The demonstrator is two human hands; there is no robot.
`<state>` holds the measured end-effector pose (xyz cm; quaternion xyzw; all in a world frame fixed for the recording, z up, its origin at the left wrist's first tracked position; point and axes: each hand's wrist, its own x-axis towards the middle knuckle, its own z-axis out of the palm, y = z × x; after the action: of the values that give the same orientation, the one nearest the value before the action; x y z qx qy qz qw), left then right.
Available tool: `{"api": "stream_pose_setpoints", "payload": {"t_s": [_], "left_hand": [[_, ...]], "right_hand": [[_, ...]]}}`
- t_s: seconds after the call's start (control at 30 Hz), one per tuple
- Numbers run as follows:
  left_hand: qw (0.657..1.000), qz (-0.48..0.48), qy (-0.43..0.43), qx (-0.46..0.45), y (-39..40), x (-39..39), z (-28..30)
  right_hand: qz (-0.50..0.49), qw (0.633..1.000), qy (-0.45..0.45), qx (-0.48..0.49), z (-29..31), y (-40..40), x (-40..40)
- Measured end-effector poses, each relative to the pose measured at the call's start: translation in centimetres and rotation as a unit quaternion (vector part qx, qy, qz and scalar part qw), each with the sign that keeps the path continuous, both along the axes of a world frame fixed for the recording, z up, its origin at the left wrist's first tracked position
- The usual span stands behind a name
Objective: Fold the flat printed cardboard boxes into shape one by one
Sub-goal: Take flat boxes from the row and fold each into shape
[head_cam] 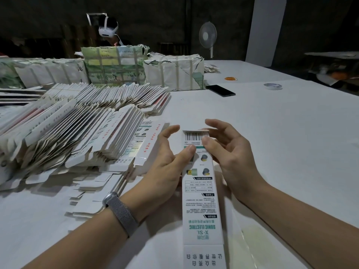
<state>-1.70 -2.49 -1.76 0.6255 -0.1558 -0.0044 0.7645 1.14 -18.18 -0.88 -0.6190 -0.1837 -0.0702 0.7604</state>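
- Far left: a fanned heap of flat boxes (73, 133) leans across the table (281, 142), with loose ones spilled at its foot. Risk, as judged: a knock from the left forearm could slide the heap further and mix folded with unfolded stock.
- Watch (120, 212) on the left wrist sits just beside the spilled flats; its band could catch an edge on the next reach.
- Left hand (167, 162): thumb presses the printed face of the box (202, 200) near its upper third, the index finger is lifted clear, and the other fingers curl behind the box's left edge. It is grasping the box, but lightly.
- The box is long and narrow and lies between the two hands, with its far end at the barcode and its near end running off the bottom of the view. Whether it is fully opened out cannot be told.
- Right hand (231, 150): thumb on the barcode end, fingers curled round behind the top flap. It is gripping that end. Likely hazards: the flap creases off its score line or tears if pushed unevenly; the thin board buckles if squeezed.
- Right, well apart: phone (220, 90), tape roll (273, 86), rubber bands (231, 78). No threat here.
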Motion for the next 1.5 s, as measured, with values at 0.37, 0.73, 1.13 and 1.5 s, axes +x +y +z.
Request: {"api": "stream_pose_setpoints", "payload": {"t_s": [0.37,0.73,1.13,1.5], "left_hand": [[1.0,-0.028,0.01,0.006,0.1,-0.3,0.5],[0.998,-0.031,-0.016,0.056,0.1,-0.1,0.3],[0.994,-0.054,-0.035,0.087,0.0,0.3,-0.4],[0.991,-0.043,-0.033,0.123,0.0,0.1,-0.2]], "right_hand": [[0.037,0.999,-0.003,-0.024,-0.3,-0.3,0.2],[0.012,1.0,0.01,0.008,-0.2,0.0,0.3],[0.023,0.997,0.08,-0.003,-0.6,0.3,0.7],[0.022,0.994,0.11,-0.01,-0.1,0.3,0.3]]}}
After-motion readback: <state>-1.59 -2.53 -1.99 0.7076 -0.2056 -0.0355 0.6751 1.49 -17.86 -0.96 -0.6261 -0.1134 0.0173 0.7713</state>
